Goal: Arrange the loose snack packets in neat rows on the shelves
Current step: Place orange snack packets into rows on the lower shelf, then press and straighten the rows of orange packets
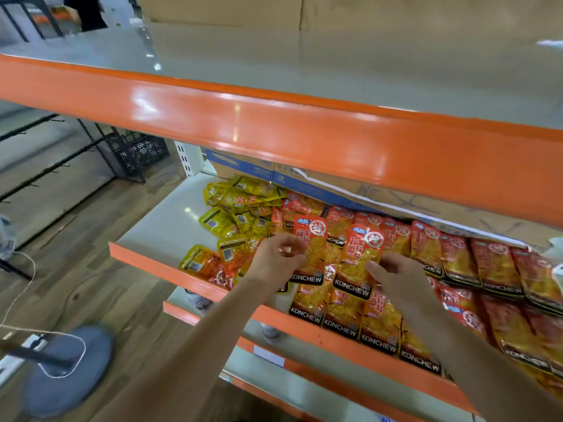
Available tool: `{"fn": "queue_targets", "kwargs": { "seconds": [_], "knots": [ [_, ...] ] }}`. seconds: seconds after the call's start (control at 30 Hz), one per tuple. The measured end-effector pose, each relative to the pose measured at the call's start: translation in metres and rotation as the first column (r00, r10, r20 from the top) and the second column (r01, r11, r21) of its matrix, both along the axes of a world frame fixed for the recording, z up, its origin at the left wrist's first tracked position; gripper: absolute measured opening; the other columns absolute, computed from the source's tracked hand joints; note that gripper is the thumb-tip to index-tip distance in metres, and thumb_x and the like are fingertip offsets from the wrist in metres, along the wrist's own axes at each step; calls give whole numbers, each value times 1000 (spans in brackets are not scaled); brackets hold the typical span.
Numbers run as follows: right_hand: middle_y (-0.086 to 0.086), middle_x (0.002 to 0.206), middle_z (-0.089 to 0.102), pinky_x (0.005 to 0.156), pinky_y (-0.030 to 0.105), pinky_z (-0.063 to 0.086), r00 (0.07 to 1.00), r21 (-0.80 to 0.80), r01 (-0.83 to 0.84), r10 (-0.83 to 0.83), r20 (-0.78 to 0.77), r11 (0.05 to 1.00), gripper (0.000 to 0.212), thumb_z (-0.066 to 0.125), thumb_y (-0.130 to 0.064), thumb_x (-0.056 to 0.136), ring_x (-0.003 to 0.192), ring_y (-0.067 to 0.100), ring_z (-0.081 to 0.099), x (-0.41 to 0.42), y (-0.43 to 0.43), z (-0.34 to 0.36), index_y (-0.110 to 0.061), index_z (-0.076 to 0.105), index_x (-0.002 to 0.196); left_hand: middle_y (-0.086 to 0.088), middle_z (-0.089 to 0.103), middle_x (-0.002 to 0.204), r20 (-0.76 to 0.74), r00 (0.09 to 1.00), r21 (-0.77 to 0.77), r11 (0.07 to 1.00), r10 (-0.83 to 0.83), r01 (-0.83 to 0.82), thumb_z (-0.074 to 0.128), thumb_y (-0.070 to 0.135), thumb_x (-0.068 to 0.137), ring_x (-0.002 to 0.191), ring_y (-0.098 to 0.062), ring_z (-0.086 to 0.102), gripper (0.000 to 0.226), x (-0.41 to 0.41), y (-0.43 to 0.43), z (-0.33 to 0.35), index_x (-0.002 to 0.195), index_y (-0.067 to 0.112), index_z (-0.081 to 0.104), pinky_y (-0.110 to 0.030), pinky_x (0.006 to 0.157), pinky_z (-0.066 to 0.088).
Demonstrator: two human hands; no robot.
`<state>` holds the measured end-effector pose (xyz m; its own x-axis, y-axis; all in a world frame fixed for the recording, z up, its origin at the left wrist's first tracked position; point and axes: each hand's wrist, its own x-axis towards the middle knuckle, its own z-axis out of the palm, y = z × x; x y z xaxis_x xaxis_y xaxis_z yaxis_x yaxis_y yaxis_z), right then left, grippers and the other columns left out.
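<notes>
1. Orange-edged white metal shelving (158,220) is standing over a wooden plank floor (91,208), with a flattened cardboard box (335,190) lying behind the stock.
2. The left hand (275,257) is pinching one red-orange foil snack packet (310,248), and the right hand (393,272) is seemingly gripping a second packet (359,260) above the half-built row (341,315).
3. Next, each needs laying square; loose yellow packets (240,214) are waiting alongside.

Packet rows (499,269) cut off rt, box (380,197) part-hidden by shelf (304,138)
</notes>
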<state>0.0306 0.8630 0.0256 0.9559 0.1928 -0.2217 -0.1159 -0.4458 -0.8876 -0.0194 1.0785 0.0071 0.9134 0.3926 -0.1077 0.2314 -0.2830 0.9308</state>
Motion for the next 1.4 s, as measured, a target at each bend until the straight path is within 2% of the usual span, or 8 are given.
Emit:
{"fn": "queue_targets", "kwargs": {
  "seconds": [0.17, 0.5, 0.63, 0.77, 1.03, 1.17, 1.27, 1.4],
  "knots": [
    [8, 82, 67, 51, 17, 44, 998, -24, 38, -37, 50, 999, 12, 61, -17, 97, 64, 14, 59, 6, -5, -6, -12, 66, 88, 12, 72, 98, -26, 998, 50, 997, -51, 52, 79, 11, 81, 90, -6, 65, 27, 19, -1, -8, 80, 37, 70, -14, 70, 48],
    [-3, 60, 59, 53, 27, 40, 980, -106, 145, -128, 153, 984, 22, 61, -13, 95, 52, 13, 52, 21, -5, -35, -16, 62, 73, 2, 73, 89, -20, 987, 43, 986, -161, 162, 81, 15, 81, 72, -6, 65, 21, 44, 4, -24, 84, 34, 74, -9, 52, 42],
    [0, 75, 65, 53, 28, 46, 973, -171, 159, -125, 192, 972, 8, 61, -19, 96, 57, 16, 57, 33, 0, -39, -13, 64, 100, 6, 72, 80, -3, 968, 60, 966, -251, 251, 81, 6, 79, 68, 1, 67, 20, 55, 4, -24, 94, 18, 76, -10, 62, 48],
    [1, 91, 67, 45, 16, 42, 964, -258, 172, -108, 243, 951, 43, 60, -19, 96, 64, 12, 62, 48, 4, -40, -11, 53, 138, 11, 68, 83, -13, 945, 150, 934, -326, 325, 84, 6, 77, 70, 6, 63, 27, 70, 6, -21, 99, 18, 75, -5, 59, 46],
    [1, 83, 64, 52, 20, 38, 934, -330, 168, -43, 354, 929, 27, 58, -11, 94, 70, 10, 58, 63, 15, -46, -14, 58, 121, 9, 68, 101, -43, 932, 371, 860, -361, 350, 83, 14, 79, 92, -7, 63, 35, 92, 6, -30, 112, 20, 72, -16, 73, 47],
    [6, 87, 62, 68, 30, 43, 911, -332, 186, -35, 412, 925, 31, 57, -9, 93, 85, 26, 62, 69, 22, -49, -10, 53, 124, 5, 70, 113, -8, 937, 401, 857, -350, 324, 82, 14, 81, 102, -12, 63, 36, 98, 6, -37, 115, 18, 72, -27, 88, 50],
    [11, 85, 63, 67, 35, 49, 901, -364, 203, -28, 433, 909, 45, 54, -9, 95, 79, 27, 60, 75, 24, -47, -6, 43, 138, 5, 70, 107, 26, 941, 405, 864, -338, 300, 82, 13, 80, 99, -12, 63, 33, 102, 5, -40, 112, 15, 73, -22, 83, 47],
    [11, 91, 59, 72, 33, 41, 914, -472, 188, 22, 405, 861, 37, 55, -15, 95, 92, 30, 55, 82, 24, -52, -2, 48, 128, 3, 70, 101, 34, 956, 401, 880, -292, 255, 83, 15, 78, 96, -12, 63, 26, 109, 3, -41, 104, 13, 76, -21, 78, 45]
  ]
}}
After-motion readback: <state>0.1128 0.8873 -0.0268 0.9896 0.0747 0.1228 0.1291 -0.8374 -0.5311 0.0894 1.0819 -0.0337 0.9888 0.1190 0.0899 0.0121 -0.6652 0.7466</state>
